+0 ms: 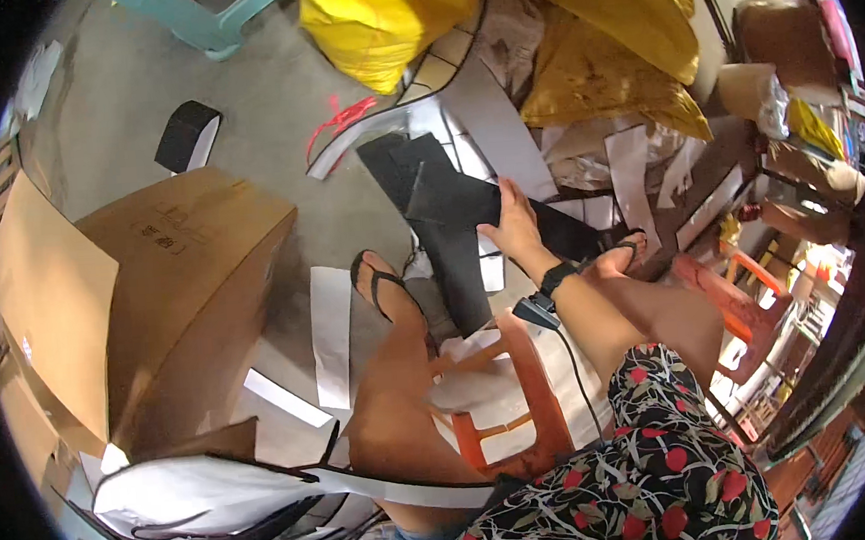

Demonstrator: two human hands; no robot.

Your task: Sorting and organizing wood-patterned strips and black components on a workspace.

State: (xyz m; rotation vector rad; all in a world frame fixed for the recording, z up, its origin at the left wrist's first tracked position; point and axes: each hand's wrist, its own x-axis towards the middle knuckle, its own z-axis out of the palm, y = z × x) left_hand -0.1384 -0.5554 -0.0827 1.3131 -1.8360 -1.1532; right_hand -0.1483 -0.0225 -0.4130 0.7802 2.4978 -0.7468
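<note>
Here's the right hand [518,229], reaching down between the knees, a dark watch [557,278] on the wrist, and it's right on the black strips [454,268]! Thumb out to the left, fingers [511,194] pointing away and set apart from it, a part-open spread at the edge of the upper piece; whether they grip it or merely rest there, I cannot tell. The left hand is out of sight, so no word on its fingers.

Those strips lie crossed on one another, low down between the two sandalled feet, one long end running back toward an orange stool [547,402]. Just behind the watch, a small dark gadget trails a black cord [582,380].

Over to the left, a white strip [332,337] lies flat on the floor [268,71] beside the left foot [385,285], and a big cardboard box [199,231] stands past it. Beyond the box sits a separate black piece [185,133] with a pale edge. Up top, a bright yellow sack [385,22], a tangle of red string [346,113] just below it, and a stained yellow sack [599,68] to the right!
</note>
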